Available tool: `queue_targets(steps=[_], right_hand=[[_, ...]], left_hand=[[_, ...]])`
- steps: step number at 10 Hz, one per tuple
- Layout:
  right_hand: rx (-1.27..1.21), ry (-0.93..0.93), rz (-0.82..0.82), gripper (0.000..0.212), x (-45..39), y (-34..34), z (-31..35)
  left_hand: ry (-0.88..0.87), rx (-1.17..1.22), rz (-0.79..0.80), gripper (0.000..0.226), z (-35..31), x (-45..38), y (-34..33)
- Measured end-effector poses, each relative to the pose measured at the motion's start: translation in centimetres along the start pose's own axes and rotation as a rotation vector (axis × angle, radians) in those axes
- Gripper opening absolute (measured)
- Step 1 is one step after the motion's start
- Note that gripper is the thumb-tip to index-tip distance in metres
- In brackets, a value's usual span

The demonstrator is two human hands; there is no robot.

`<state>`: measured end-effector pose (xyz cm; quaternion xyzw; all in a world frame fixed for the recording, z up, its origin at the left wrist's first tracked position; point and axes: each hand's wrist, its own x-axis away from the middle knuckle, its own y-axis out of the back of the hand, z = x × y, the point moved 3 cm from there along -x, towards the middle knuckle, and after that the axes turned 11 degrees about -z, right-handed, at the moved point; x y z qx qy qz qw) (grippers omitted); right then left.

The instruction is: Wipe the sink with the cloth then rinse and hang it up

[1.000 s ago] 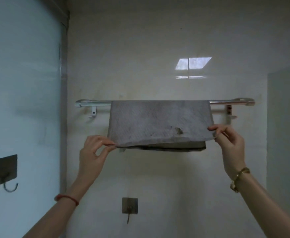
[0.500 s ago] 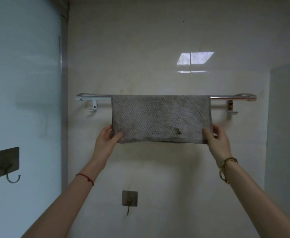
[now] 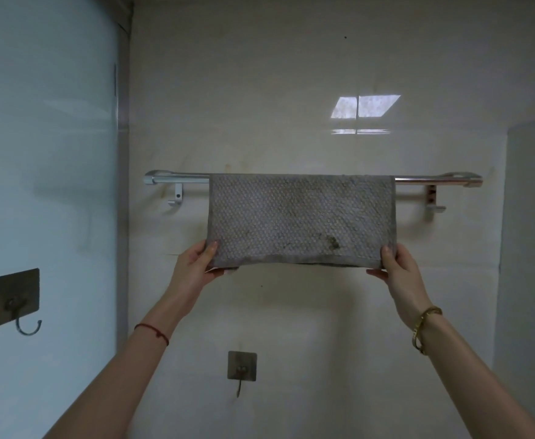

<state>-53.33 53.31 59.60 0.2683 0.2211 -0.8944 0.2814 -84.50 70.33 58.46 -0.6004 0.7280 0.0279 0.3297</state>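
A grey textured cloth (image 3: 301,217) with a dark stain near its lower right hangs folded over a metal towel rail (image 3: 177,179) on the wall. My left hand (image 3: 196,264) pinches the cloth's lower left corner, thumb on the front. My right hand (image 3: 399,270) pinches the lower right corner the same way. Both arms reach up from below. The sink is out of view.
A square adhesive hook (image 3: 241,367) sits on the wall below the cloth. Another adhesive hook (image 3: 13,299) is on the pale blue panel at left. Small hooks (image 3: 434,201) hang under the rail's ends. A wall corner juts out at right.
The cloth's front flap, pulled outward a second ago, now hangs flat against the wall. Both hands shifted to the bottom corners and stay there.
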Motion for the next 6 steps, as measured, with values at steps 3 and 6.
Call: queue_targets(steps=[3,6], right_hand=[[0.090,0.030,-0.078,0.015,0.5,-0.3,-1.1],[0.023,0.017,-0.155,0.022,1.6,1.5,-0.8]], left_hand=[[0.032,-0.005,-0.030,0.023,1.1,-0.6,0.5],[0.064,-0.056,-0.121,0.027,1.7,-0.7,1.7]])
